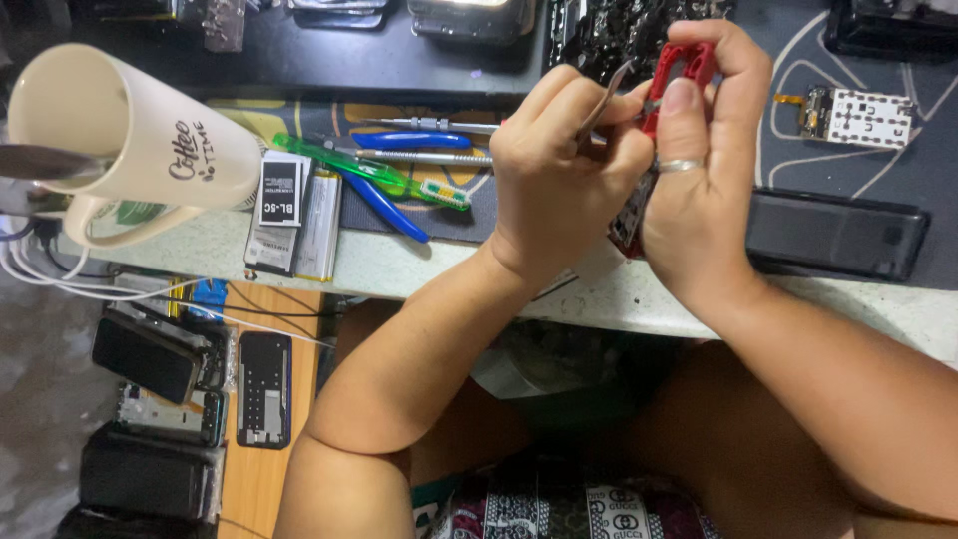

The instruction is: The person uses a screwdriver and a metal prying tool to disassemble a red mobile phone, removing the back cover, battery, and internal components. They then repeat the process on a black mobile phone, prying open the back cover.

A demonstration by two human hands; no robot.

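Note:
My right hand (704,170) grips a small red phone housing (679,70), held upright above the bench edge; a ring is on one finger. My left hand (554,170) pinches metal tweezers (604,100), whose tips touch the red housing near its upper part. The lower end of the housing is hidden behind my right palm. Both hands are close together, fingers nearly touching.
A cream mug (130,140) stands at the left. Two phone batteries (294,210), blue-handled pliers (389,205), a green tool (349,165) and screwdrivers (419,125) lie on the bench. A black phone (833,235) and a keypad board (863,115) sit right. Several phones (150,354) lie on a lower shelf.

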